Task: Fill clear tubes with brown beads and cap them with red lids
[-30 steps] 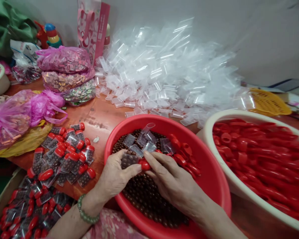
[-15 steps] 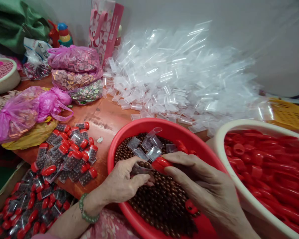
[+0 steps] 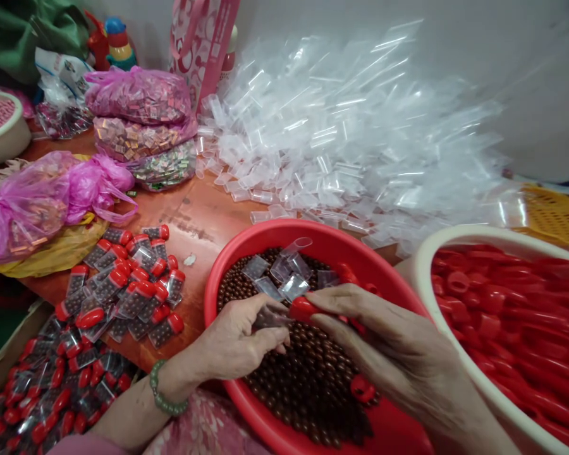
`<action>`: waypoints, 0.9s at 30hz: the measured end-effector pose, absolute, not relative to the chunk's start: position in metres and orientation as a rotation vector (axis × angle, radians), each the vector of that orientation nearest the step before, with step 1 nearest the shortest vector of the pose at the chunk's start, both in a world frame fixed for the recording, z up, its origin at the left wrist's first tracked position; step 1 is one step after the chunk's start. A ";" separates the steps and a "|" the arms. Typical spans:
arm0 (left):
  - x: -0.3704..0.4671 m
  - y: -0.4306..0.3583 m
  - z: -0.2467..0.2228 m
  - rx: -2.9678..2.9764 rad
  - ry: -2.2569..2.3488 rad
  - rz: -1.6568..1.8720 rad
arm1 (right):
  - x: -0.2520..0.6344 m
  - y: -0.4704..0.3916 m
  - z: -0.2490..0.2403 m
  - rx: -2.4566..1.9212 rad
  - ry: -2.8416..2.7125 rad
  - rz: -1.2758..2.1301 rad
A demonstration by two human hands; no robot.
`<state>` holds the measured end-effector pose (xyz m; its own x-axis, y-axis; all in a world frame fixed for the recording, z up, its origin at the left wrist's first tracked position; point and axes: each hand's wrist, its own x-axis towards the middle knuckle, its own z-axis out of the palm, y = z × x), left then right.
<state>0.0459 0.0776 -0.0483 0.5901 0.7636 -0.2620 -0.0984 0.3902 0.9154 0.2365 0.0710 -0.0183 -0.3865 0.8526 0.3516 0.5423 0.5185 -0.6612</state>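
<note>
Left hand (image 3: 237, 344) has thumb and fingers closed around a clear plastic case (image 3: 271, 317), mostly hidden by the grip. Right hand (image 3: 398, 354) is pinching a red cap (image 3: 304, 308) between thumb and fingertips, right at the case's open end; can't really tell if they're touching. Both are over the red basin (image 3: 212, 291), above the dark brown beads (image 3: 308, 373). Left forearm, with a green bead bracelet (image 3: 157, 387), angles up from lower left; right one comes in from lower right, back of the hand up, fingers pointing left.
</note>
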 end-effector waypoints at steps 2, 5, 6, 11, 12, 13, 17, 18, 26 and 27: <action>0.046 0.078 -0.048 1.017 0.772 0.631 | 0.247 0.068 -0.017 -1.169 -2.139 0.574; 0.046 0.079 -0.048 1.035 0.784 0.628 | 0.256 0.065 -0.015 -1.208 -2.177 0.552; 0.046 0.079 -0.047 1.041 0.784 0.623 | 0.256 0.065 -0.014 -1.218 -2.149 0.540; 0.047 0.080 -0.047 1.042 0.777 0.652 | 0.234 0.065 -0.017 -1.265 -1.846 0.549; 0.048 0.080 -0.047 1.029 0.759 0.667 | 0.228 0.065 -0.018 -1.250 -1.827 0.579; 0.048 0.080 -0.047 1.011 0.733 0.680 | 0.222 0.065 -0.019 -1.227 -1.828 0.608; 0.047 0.079 -0.048 0.957 0.641 0.685 | 0.209 0.064 -0.026 -1.157 -1.853 0.624; 0.047 0.079 -0.048 0.955 0.629 0.670 | 0.208 0.064 -0.028 -1.159 -1.851 0.624; 0.047 0.079 -0.054 0.804 0.570 0.654 | 0.207 0.062 -0.044 -1.085 -1.962 0.377; 0.047 0.079 -0.054 0.785 0.567 0.662 | 0.207 0.062 -0.045 -1.078 -2.033 0.294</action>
<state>0.0466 0.0792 -0.0542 0.6616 0.7187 -0.2139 -0.3224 0.5302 0.7842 0.2069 0.0624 -0.0450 -0.3182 0.7773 0.5427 0.5921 0.6101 -0.5266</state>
